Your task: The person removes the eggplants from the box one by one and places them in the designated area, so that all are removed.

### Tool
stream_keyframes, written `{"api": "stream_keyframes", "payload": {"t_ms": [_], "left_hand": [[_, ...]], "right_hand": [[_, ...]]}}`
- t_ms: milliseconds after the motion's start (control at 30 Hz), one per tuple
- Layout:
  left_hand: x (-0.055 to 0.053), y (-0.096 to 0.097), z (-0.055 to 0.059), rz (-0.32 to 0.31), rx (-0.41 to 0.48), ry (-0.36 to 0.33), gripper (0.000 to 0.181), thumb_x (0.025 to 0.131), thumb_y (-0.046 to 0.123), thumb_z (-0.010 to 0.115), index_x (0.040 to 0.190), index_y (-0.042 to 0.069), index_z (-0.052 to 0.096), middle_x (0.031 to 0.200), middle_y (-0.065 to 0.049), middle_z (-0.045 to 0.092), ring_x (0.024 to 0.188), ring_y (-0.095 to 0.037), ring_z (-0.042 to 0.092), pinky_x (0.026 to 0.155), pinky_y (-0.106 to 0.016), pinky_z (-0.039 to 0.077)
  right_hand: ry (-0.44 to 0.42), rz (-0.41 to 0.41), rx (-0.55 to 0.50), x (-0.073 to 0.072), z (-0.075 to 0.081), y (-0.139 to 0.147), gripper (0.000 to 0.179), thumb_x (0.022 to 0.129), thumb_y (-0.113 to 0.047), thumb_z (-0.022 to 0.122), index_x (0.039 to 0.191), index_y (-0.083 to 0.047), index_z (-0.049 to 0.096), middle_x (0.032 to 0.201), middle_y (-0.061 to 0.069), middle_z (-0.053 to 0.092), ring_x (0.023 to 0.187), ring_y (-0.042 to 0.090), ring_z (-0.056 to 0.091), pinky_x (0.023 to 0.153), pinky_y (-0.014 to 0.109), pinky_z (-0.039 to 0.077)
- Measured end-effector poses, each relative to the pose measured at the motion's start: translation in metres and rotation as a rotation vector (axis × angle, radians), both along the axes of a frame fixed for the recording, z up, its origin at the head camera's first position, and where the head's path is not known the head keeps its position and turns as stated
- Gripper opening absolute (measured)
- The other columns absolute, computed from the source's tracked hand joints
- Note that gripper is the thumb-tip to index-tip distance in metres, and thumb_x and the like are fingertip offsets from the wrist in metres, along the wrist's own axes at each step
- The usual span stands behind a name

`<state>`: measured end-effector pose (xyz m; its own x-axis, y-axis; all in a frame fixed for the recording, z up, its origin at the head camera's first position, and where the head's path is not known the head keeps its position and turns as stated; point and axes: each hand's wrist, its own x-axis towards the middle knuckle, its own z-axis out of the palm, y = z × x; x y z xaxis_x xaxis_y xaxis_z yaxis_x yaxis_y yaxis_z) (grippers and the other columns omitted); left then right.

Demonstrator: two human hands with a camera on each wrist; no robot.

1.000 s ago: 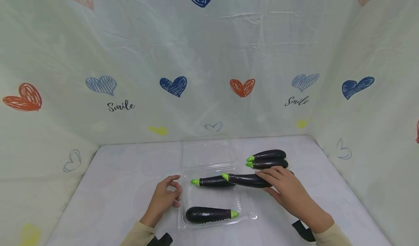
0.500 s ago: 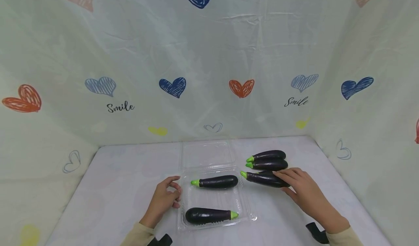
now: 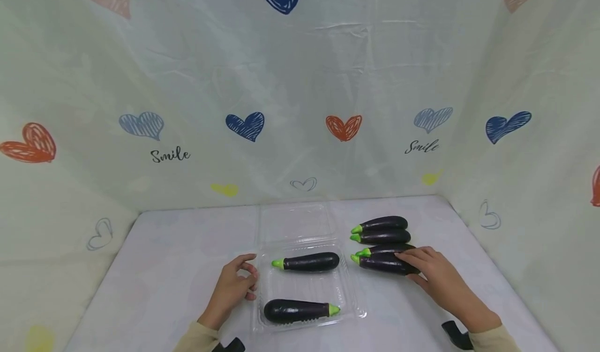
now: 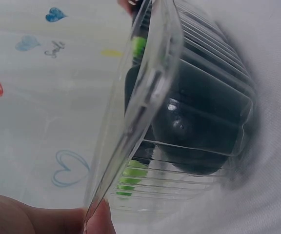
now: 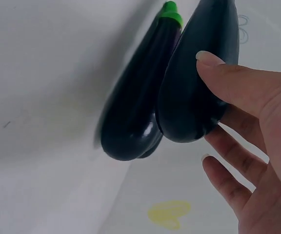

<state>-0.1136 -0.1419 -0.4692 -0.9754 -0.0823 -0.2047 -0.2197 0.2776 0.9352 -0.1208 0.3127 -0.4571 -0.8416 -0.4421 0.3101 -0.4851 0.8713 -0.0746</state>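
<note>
My right hand (image 3: 436,279) grips a glossy dark purple eggplant (image 3: 384,263) by its thick end, its green tip pointing left. In the right wrist view the thumb lies along this eggplant (image 5: 199,97), with fingers curled behind it. Right beside it is another eggplant (image 3: 389,249). On the left, my left hand (image 3: 234,287) pinches the rim of a clear plastic clamshell box (image 3: 351,289) between thumb and finger. The box stands with its lid up at the back. Inside lie two eggplants: one at the back (image 3: 311,262), green tip left, and one in front (image 3: 297,310), green tip right.
Two more eggplants (image 3: 382,229) lie side by side at the back right of the white-covered table (image 3: 164,268). A pale curtain (image 3: 300,81) printed with hearts rises behind and at both sides. A black wrist strap (image 3: 457,335) shows below the right hand.
My right hand has carried its eggplant rightward, away from over the box, and a little nearer the person, beside another eggplant. The left hand has stayed at the box's edge.
</note>
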Motion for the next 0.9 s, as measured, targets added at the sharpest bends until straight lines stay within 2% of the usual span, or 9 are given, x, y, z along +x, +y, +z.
{"api": "stream_keyframes", "payload": {"t_ms": [133,333,667,900], "left_hand": [[0.000,0.000,0.000,-0.001,0.007,-0.001,0.051,0.091,-0.011,0.062,0.142,-0.012,0.054,0.101,-0.014,0.059,0.065,-0.016,0.061,0.051,-0.029,0.059],[0.000,0.000,-0.001,0.002,-0.011,-0.019,0.051,0.092,-0.010,0.063,0.143,-0.011,0.053,0.102,-0.015,0.060,0.066,-0.016,0.061,0.051,-0.030,0.060],[0.000,0.000,-0.001,0.004,-0.015,-0.005,0.051,0.092,-0.010,0.062,0.142,-0.011,0.054,0.102,-0.015,0.060,0.065,-0.016,0.061,0.051,-0.029,0.060],[0.000,0.000,-0.001,-0.001,-0.008,0.007,0.051,0.091,-0.011,0.062,0.142,-0.012,0.053,0.102,-0.014,0.060,0.065,-0.016,0.061,0.051,-0.029,0.059]], "right_hand": [[-0.061,-0.030,0.011,0.001,-0.002,0.000,0.055,0.073,-0.006,0.094,0.125,-0.011,0.076,0.121,0.008,0.073,0.110,0.030,0.067,0.092,0.052,0.060],[-0.089,-0.050,0.036,-0.001,-0.007,0.002,0.053,0.074,-0.007,0.094,0.124,-0.011,0.077,0.121,0.008,0.073,0.111,0.031,0.066,0.093,0.053,0.059],[-0.068,-0.034,0.050,-0.004,-0.012,0.007,0.053,0.073,-0.006,0.094,0.122,-0.010,0.077,0.119,0.009,0.073,0.110,0.032,0.067,0.092,0.053,0.059],[-0.085,-0.049,0.045,-0.004,-0.014,0.009,0.052,0.073,-0.005,0.094,0.122,-0.009,0.077,0.119,0.010,0.073,0.111,0.034,0.067,0.092,0.054,0.059]]}}
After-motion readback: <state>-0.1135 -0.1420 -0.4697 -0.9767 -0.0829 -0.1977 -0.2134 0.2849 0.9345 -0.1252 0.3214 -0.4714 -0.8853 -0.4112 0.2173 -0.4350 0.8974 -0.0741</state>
